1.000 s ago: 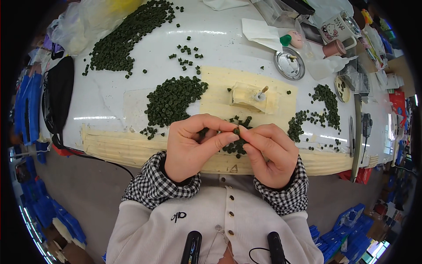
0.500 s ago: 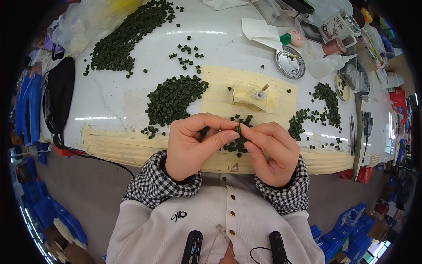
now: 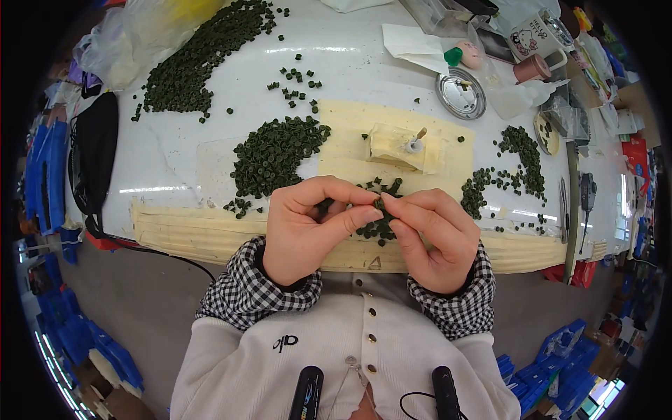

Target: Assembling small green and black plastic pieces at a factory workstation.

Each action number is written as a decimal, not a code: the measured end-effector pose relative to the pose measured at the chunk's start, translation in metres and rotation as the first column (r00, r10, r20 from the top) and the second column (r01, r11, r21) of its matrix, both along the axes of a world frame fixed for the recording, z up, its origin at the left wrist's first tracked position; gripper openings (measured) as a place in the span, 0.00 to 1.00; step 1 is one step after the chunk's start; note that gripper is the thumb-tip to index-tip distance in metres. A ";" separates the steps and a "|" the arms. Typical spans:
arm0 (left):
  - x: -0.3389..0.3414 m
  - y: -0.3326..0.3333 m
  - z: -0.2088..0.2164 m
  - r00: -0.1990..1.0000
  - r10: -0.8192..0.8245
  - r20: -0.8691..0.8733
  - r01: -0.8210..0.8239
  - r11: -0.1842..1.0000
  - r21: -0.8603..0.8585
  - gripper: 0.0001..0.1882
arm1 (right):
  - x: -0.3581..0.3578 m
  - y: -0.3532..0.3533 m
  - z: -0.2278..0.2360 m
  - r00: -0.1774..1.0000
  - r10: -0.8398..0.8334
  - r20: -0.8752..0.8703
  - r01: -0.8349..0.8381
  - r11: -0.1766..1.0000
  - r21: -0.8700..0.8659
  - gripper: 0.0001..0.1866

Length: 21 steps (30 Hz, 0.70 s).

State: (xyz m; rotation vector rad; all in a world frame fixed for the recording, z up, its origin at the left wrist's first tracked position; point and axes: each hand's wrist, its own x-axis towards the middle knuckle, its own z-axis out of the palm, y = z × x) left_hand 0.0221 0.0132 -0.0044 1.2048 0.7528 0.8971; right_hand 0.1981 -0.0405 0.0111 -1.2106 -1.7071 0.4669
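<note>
Between the fingertips of both hands is a small dark green spool-shaped part (image 3: 379,204), mostly covered by the fingers. My left hand (image 3: 315,224) pinches it from one side with thumb and forefinger. From the other side my right hand (image 3: 437,234) has its forefinger on the part, the thumb a little lower. A small heap of loose green parts (image 3: 381,229) lies on the table just under and between the hands. Beyond them, a tape-covered block (image 3: 395,148) with a short upright peg (image 3: 418,137) stands on a yellowish taped sheet (image 3: 343,126).
Larger heaps of green parts lie at left centre (image 3: 273,157), far left (image 3: 199,63) and right (image 3: 521,154). A round metal dish (image 3: 460,94), a mug (image 3: 535,36) and a thread spool (image 3: 532,68) stand at the far right. Yellowish tape covers the table's front edge (image 3: 189,227).
Both hands hold nearly the same pose at the same spot. The right fingers have shifted very slightly around the part, and the view has moved a little.
</note>
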 end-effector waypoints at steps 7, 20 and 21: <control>0.002 0.000 0.001 0.999 0.032 -0.020 -0.033 0.999 -0.009 0.08 | 0.005 0.002 0.007 0.982 -0.186 0.025 0.186 0.983 0.009 0.12; -0.003 0.001 0.002 0.993 0.014 -0.117 -0.008 0.998 0.055 0.07 | 0.022 0.044 0.021 0.917 -0.324 0.232 0.321 0.946 0.054 0.06; -0.003 0.000 0.002 0.993 0.015 -0.115 -0.009 0.998 0.058 0.07 | 0.018 0.041 0.027 0.915 -0.352 0.197 0.345 0.936 0.068 0.06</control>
